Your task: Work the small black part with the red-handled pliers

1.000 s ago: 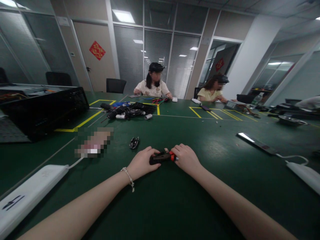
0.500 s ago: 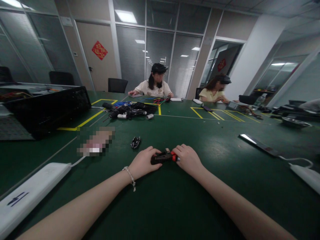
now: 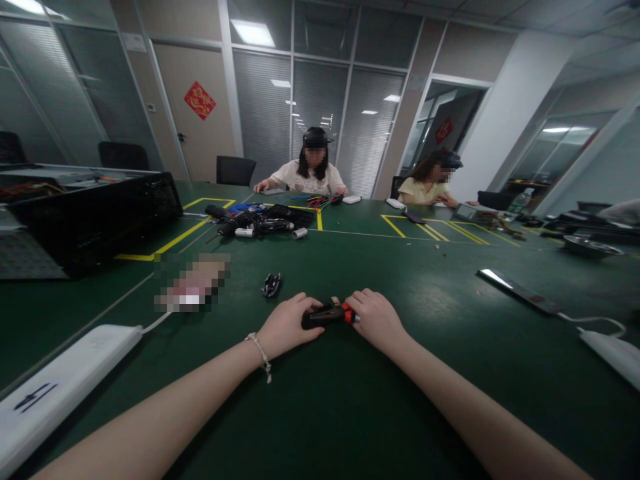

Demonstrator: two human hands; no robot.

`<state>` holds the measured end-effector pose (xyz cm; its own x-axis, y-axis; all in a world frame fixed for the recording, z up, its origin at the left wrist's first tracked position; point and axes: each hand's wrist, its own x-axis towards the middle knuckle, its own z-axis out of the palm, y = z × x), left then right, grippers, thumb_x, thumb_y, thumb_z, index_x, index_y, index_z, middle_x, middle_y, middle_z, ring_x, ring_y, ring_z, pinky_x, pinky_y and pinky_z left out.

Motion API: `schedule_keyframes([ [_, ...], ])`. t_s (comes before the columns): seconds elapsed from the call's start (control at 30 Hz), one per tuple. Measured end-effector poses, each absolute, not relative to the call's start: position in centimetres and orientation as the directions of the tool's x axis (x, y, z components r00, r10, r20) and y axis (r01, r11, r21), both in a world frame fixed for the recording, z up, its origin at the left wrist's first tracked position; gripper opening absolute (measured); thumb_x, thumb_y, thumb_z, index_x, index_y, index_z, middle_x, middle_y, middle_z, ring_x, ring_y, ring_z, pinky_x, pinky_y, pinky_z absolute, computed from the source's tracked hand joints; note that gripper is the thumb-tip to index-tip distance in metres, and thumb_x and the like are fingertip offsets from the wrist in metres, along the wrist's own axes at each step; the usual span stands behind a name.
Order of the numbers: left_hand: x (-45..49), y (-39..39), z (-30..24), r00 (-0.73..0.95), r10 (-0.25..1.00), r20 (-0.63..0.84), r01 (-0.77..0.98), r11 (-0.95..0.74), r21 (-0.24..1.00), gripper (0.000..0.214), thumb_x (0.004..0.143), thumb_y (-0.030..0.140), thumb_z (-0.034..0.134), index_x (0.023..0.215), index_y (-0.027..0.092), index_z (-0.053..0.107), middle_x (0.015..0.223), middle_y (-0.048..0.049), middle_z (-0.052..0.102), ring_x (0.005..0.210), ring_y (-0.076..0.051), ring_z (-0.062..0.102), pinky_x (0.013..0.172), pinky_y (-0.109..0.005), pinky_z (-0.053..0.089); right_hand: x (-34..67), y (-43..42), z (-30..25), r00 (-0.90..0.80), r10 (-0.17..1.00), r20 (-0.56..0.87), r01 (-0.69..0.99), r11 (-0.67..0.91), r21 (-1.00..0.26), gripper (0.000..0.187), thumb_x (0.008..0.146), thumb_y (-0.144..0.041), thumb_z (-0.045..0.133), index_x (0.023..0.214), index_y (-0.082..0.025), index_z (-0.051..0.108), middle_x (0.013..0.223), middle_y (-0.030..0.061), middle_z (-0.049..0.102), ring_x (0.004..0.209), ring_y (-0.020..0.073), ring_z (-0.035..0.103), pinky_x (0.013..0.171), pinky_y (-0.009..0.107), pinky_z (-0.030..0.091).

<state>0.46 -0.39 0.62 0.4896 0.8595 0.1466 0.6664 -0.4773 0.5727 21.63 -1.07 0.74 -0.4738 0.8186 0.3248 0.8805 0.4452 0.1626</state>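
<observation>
Two bare hands meet at the centre of the frame, just below the middle. The left hand is curved in a loose C, thumb and fingers gripping a small dark object. The right hand is curled, fingers closed on its red end. A black-and-silver piece lies on the green table, left of centre.

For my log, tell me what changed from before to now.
The co-worker opposite has turned their head more toward the camera, one hand shifting toward the picture's left. The left hand and right hand still hold the black and red tool; the small black part stayed put.
</observation>
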Motion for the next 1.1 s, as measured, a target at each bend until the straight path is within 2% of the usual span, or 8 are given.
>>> schedule_keyframes([
  [1.1, 0.39, -0.39, 0.65, 0.512, 0.841, 0.176, 0.646, -0.512, 0.566, 0.038, 0.067, 0.037, 0.061, 0.102, 0.023, 0.054, 0.093, -0.0012, 0.052, 0.081, -0.017, 0.054, 0.069, -0.029, 0.044, 21.64, -0.88, 0.53, -0.486, 0.806, 0.339, 0.874, 0.452, 0.179, 0.021, 0.067, -0.015, 0.056, 0.088, -0.017, 0.058, 0.088, 0.0054, 0.06, 0.078, 0.0174, 0.049, 0.067, 0.028, 0.036],
])
